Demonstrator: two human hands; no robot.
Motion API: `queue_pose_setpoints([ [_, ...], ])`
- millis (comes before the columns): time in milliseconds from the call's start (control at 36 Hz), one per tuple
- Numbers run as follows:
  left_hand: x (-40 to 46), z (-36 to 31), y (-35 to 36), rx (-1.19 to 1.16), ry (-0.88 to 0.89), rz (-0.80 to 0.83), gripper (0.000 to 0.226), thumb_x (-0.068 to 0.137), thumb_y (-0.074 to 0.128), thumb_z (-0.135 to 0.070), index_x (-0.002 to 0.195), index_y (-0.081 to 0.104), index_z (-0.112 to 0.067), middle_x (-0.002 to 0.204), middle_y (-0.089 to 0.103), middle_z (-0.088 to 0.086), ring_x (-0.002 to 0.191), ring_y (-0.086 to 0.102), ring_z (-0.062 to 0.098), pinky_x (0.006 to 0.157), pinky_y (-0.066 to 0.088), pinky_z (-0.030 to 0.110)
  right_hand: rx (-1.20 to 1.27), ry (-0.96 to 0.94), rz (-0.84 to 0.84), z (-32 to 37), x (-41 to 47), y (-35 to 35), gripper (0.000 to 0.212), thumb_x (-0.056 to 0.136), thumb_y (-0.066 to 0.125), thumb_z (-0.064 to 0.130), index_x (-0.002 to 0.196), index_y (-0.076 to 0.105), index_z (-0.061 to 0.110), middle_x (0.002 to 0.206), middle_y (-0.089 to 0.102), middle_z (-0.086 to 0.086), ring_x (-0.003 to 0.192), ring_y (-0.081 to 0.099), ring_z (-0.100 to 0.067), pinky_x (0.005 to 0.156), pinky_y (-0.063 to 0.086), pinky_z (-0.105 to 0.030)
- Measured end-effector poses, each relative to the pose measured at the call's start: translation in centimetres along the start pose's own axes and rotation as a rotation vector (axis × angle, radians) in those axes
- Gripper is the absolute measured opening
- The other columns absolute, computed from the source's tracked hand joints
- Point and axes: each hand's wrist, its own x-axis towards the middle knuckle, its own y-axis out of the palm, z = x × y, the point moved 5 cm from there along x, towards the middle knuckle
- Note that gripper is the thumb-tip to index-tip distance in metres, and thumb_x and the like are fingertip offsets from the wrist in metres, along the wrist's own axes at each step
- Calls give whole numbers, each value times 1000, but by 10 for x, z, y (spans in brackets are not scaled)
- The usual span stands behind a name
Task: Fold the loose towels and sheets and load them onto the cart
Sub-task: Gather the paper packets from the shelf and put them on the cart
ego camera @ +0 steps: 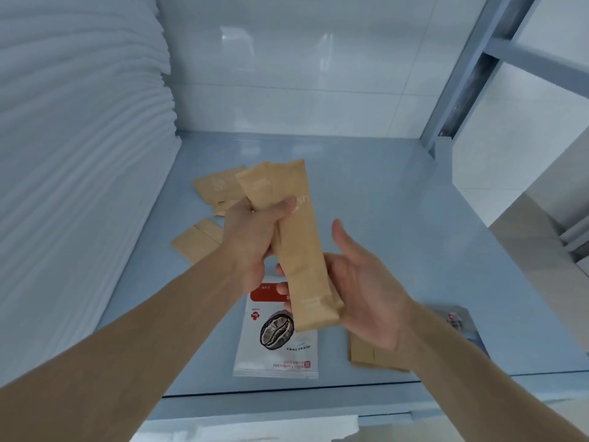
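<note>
A tall stack of folded white linens [79, 154] fills the left of the blue cart shelf [382, 218]. Your left hand [251, 237] grips a bundle of tan paper packets [296, 244], fingers curled round its middle. Your right hand [366, 288] cups the lower end, fingers relaxed and apparently not clasping. More tan packets [216, 189] and a coffee sachet [277, 339] lie beneath. Loosen your grip and the bundle could fan out and spill.

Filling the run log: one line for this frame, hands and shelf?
left hand: grips tan packets | right hand: open, cupping packets' lower end | shelf: coffee sachet, loose tan packets | left: stacked linens
</note>
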Motion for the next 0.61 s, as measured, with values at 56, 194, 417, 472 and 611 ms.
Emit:
queue_pose_setpoints([
  [56, -1, -5, -6, 65, 70, -23, 29, 85, 77, -18, 112, 68, -12, 99, 77, 2, 86, 75, 18, 64, 61, 32, -133, -93, -81, 1, -3, -1, 50, 92, 60, 40, 124, 65, 3, 114, 69, -16, 107, 67, -38, 94, 54, -54],
  [194, -10, -9, -11, 104, 93, -25, 28, 103, 50, -36, 113, 67, -16, 102, 77, -1, 91, 74, 16, 64, 61, 29, -292, -252, -383, 0, -8, -1, 26, 95, 61, 25, 106, 74, 6, 97, 75, -18, 88, 74, -31, 78, 61, -44],
  [417, -27, -10, -26, 110, 40, 79, 33, 104, 44, -42, 117, 60, -16, 92, 76, 15, 71, 74, 31, 61, 62, 36, 47, -352, -502, 17, -26, -16, 29, 101, 51, 21, 112, 71, 4, 109, 75, -11, 100, 72, -25, 84, 58, -37],
  [472, -31, -10, -29, 113, 1, 104, 36, 104, 41, -44, 118, 60, -17, 92, 77, 14, 73, 74, 31, 60, 62, 34, 67, -336, -482, 19, -28, -14, 30, 101, 49, 20, 117, 69, 4, 112, 74, -12, 105, 71, -26, 91, 54, -40],
  [611, -42, -7, -35, 138, -54, 102, 37, 104, 40, -46, 114, 61, -17, 92, 77, 13, 80, 75, 30, 67, 63, 39, -57, -304, -433, 11, -30, 7, 23, 98, 55, 18, 111, 73, 10, 106, 76, -8, 93, 73, -21, 71, 59, -31],
])
